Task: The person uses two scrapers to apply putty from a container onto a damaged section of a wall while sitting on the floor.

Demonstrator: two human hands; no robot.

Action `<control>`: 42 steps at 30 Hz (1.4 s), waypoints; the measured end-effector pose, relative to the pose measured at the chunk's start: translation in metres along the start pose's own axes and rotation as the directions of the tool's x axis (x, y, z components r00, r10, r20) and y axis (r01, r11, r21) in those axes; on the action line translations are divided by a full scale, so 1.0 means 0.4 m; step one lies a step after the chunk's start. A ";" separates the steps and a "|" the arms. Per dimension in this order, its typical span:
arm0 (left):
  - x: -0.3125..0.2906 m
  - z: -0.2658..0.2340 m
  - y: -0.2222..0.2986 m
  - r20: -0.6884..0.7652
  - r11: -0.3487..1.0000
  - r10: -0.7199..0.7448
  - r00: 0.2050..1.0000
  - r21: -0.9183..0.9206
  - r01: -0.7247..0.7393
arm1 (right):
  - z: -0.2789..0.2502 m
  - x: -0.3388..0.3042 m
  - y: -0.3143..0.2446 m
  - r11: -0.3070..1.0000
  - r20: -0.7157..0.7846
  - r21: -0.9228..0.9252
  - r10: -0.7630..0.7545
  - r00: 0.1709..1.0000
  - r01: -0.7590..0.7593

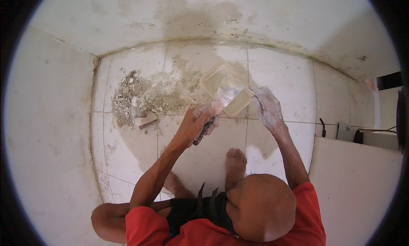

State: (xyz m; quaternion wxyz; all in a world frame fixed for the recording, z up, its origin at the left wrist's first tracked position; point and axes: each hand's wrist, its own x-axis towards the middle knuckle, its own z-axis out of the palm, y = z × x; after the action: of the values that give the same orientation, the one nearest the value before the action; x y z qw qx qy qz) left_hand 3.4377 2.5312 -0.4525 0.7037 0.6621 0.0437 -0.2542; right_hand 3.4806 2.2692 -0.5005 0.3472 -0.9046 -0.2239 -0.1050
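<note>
Scraper [224, 101] — in closed left hand [198, 123], long axis slanting forward-right over tub [205, 81] — right hand [267, 110] pinching its rim.

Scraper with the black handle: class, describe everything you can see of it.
The broad-bladed scraper with a black handle is gripped in the left hand. Its handle slants toward the lower left; its pale, shiny, metal-looking blade points up and right, over the translucent rectangular plastic tub. Whether they touch is unclear.

Left grip [195, 123] round black-handled scraper [223, 100]; right grip [269, 110] at translucent tub's [240, 105] rim; rubble [128, 95] on tiled floor [279, 78].
</note>
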 end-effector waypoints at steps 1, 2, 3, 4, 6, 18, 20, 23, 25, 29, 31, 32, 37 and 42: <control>0.002 0.002 -0.004 0.001 1.000 0.005 1.000 0.003 -0.005 | 0.004 -0.002 0.010 1.000 0.001 -0.020 -0.009 1.000 0.009; 0.003 0.004 -0.007 0.001 1.000 0.008 1.000 0.006 -0.008 | 0.007 -0.004 0.016 1.000 0.001 -0.020 -0.009 1.000 0.009; 0.002 0.005 -0.005 0.001 1.000 0.010 1.000 0.006 -0.010 | 0.009 -0.006 0.020 0.994 0.041 -0.088 0.074 0.996 -0.070; 0.000 0.006 -0.001 0.014 1.000 -0.005 1.000 -0.014 0.005 | 0.011 -0.009 0.026 0.977 0.075 -0.158 0.158 0.985 -0.145; -0.002 0.017 0.018 0.039 0.999 -0.005 0.999 -0.032 0.007 | 0.015 -0.035 0.072 0.977 0.054 -0.147 0.161 0.985 -0.152; 0.012 0.039 -0.016 -0.100 0.989 0.100 0.990 -0.099 -0.110 | -0.160 -0.032 -0.174 0.962 0.134 -0.183 0.228 0.965 -0.202; 0.016 0.048 -0.017 -0.097 0.991 0.107 0.990 -0.070 -0.114 | -0.149 -0.016 -0.197 0.950 0.133 -0.250 0.224 0.965 -0.186; 0.014 0.058 0.000 -0.142 0.996 0.092 0.986 -0.008 -0.094 | -0.135 0.002 -0.217 0.902 0.183 -0.391 0.273 0.944 -0.184; 0.020 0.062 0.014 -0.155 0.991 0.136 0.979 0.041 -0.131 | -0.116 0.001 -0.199 0.891 0.164 -0.437 0.218 0.962 -0.127; 0.042 0.053 0.028 -0.331 0.978 0.200 0.922 0.130 -0.166 | -0.139 0.000 -0.173 0.869 0.172 -0.494 0.134 0.976 -0.032; 0.017 0.059 0.098 -0.353 0.977 0.214 0.911 0.094 -0.193 | -0.158 -0.024 -0.129 0.939 0.340 -0.313 0.252 0.906 -0.143; 0.022 0.060 0.154 -0.359 0.968 0.246 0.900 0.056 -0.243 | -0.149 -0.093 -0.025 0.951 0.219 -0.288 -0.050 0.974 0.114; 0.019 -0.017 0.168 -0.384 0.947 0.176 0.907 -0.185 -0.262 | -0.172 -0.076 -0.044 0.184 0.583 0.651 0.500 0.640 -0.737; 0.002 -0.091 0.367 -0.273 0.974 0.189 0.943 -0.067 -0.215 | -0.263 0.042 -0.101 -0.185 0.382 0.924 0.465 0.799 -0.334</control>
State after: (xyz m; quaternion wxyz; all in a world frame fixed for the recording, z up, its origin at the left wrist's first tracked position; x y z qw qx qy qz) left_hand 3.5096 2.5647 -0.3235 0.7448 0.6565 0.0814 -0.0874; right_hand 3.4723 2.2302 -0.3939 0.9003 -0.3971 0.0836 0.1574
